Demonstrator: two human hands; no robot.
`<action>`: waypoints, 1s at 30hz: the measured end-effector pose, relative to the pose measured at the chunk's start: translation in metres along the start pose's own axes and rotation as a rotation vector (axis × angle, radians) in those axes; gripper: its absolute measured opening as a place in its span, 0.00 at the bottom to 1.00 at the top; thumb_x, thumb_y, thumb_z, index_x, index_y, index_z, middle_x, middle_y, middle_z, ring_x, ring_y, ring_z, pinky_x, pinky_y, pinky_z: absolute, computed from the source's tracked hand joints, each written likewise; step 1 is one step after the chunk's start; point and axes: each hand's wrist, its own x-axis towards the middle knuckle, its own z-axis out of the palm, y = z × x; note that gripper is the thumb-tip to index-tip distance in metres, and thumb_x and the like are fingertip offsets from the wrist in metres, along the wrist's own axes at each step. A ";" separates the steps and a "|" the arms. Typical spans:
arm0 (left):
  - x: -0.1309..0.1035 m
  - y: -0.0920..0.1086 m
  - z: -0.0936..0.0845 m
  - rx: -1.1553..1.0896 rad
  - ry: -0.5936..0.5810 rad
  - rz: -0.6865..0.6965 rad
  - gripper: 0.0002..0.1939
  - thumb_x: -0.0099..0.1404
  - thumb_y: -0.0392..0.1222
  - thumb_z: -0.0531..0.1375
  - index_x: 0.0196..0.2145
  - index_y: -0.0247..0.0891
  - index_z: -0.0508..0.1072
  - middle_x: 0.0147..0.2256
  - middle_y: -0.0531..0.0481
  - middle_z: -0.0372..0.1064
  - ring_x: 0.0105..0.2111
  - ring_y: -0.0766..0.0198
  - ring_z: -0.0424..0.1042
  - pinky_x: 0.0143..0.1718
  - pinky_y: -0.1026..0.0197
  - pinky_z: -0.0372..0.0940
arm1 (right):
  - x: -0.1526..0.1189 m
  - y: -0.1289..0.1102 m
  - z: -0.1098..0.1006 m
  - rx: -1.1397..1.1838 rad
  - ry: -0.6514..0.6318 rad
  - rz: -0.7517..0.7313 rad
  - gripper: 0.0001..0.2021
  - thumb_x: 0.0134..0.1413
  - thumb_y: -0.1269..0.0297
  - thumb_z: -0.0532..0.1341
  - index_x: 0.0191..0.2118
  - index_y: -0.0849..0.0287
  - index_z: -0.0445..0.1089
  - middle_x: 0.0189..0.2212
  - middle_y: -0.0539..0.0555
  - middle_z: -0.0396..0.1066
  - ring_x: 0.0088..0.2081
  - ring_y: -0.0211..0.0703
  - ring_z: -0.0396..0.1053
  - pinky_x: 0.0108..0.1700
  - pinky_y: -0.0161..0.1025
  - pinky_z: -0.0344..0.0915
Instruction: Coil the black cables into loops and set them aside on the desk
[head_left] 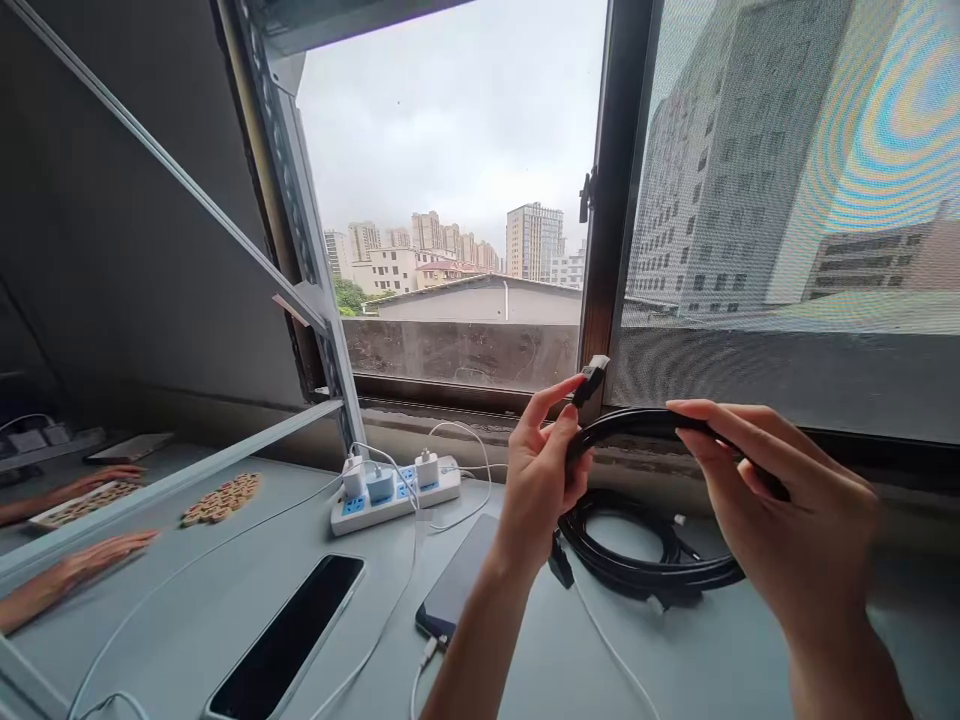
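A thick black cable (pixel 637 420) arches between my two hands. My left hand (pixel 541 470) is closed around its left part, and a black plug (pixel 590 380) with a pale tip sticks up between thumb and forefinger. On the right, my right hand (pixel 787 500) pinches the cable between thumb and fingers. Below them a coiled black cable (pixel 637 575) lies at the table's back edge, partly hidden by my right hand. A black connector (pixel 559 562) hangs just beneath my left hand.
On the grey table (pixel 360 600) are a white power strip (pixel 397 495) with chargers, white cords, a phone (pixel 289 640) and a dark tablet (pixel 461 580). Another person's hands (pixel 97 560) rest at the left, near small pieces (pixel 220 499), beyond a metal frame (pixel 330 300).
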 end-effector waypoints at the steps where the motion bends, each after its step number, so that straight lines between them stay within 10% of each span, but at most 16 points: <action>1: 0.000 0.000 0.000 0.004 -0.002 0.004 0.17 0.67 0.48 0.56 0.52 0.41 0.67 0.17 0.59 0.55 0.13 0.75 0.43 0.11 0.75 0.39 | 0.000 0.000 0.000 -0.002 0.001 0.011 0.07 0.56 0.68 0.62 0.40 0.51 0.76 0.33 0.47 0.73 0.29 0.32 0.67 0.28 0.29 0.62; 18: -0.003 -0.002 0.002 0.238 -0.042 0.039 0.19 0.62 0.55 0.62 0.29 0.34 0.71 0.15 0.60 0.47 0.14 0.76 0.45 0.14 0.70 0.41 | 0.000 0.003 0.006 -0.057 -0.127 0.152 0.13 0.58 0.57 0.59 0.48 0.50 0.73 0.45 0.52 0.71 0.30 0.33 0.67 0.20 0.29 0.58; 30: 0.001 -0.002 0.004 0.179 -0.019 -0.043 0.18 0.57 0.53 0.66 0.33 0.34 0.71 0.15 0.61 0.49 0.13 0.77 0.44 0.13 0.70 0.41 | -0.003 0.012 0.000 -0.141 -0.313 0.229 0.14 0.59 0.53 0.56 0.44 0.54 0.72 0.25 0.48 0.74 0.21 0.35 0.66 0.24 0.32 0.61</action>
